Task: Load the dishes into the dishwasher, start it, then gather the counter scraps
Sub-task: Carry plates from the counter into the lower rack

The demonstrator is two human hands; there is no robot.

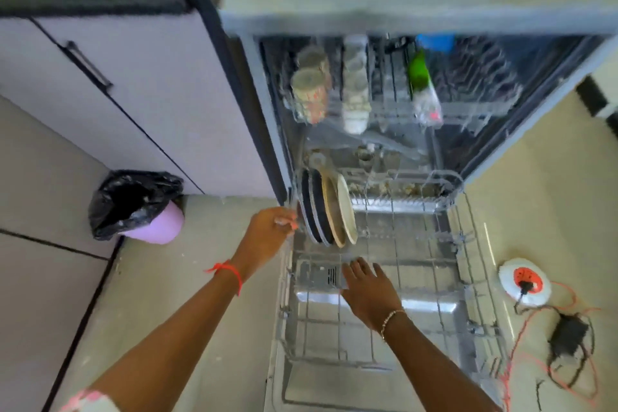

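Standing on edge in the rack (461,237), four plates (329,211) form a tight row just right of the left grip (271,231) and ahead-left of the right grip (368,291). The two plates nearest the left grip are dark and the two beyond are pale. Their faces point left and right, so each rim runs away from the person toward the tub. The left grip is much the nearer. Its fingers are bunched at the rack's left rim, right beside the outermost dark plate, but blur hides whether they pinch the wire, the plate or nothing. The right grip is flat and spread, palm down over bare wires, and holds nothing. Most of the rack to its right and behind it looks unfilled, so loading seems far from done. Any next plate would probably slot in parallel, to the right of the pale ones. Ahead of both grips the upper rack (394,110) carries jars (309,90) and a green bottle (418,70). Below the wrists lies the open door (334,385). Left of the left grip stands a lilac bin (137,207) with a black liner, and right of the right grip a socket reel (525,281) and an adapter (567,333) lie on the floor. No brand or writing can be read.
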